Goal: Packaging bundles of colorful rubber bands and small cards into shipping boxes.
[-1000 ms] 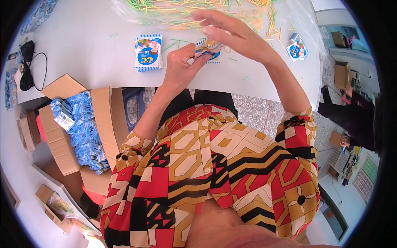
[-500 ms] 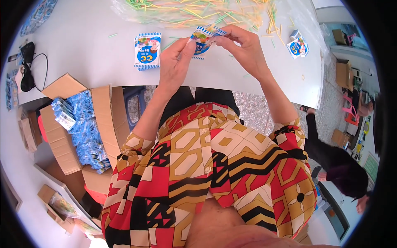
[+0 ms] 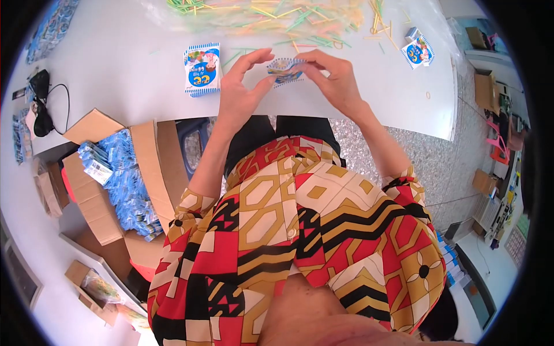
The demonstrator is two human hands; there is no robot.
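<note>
Above the table's near edge, my right hand (image 3: 332, 78) pinches a small blue-and-white snack packet (image 3: 284, 70) by its right side. The packet is tipped, so its edge faces up and its printed front is mostly hidden. At its left side is my left hand (image 3: 242, 83), open, thumb and fingers parted in a curve. The left thumb tip is close to the packet; whether it touches cannot be made out. Left of that hand, a short stack of similar packets (image 3: 202, 69) lies flat on the white table (image 3: 144, 81).
Thin coloured sticks (image 3: 277, 17) lie in and around clear plastic at the far side. Another packet (image 3: 418, 53) is at the table's right. An open cardboard box (image 3: 147, 173) full of blue packets stands at lower left, below a black cable (image 3: 41, 104).
My left hand has let go of the packet and its fingers have spread. The right hand has lowered and tilted the packet. The person at the right has moved mostly out of sight.
</note>
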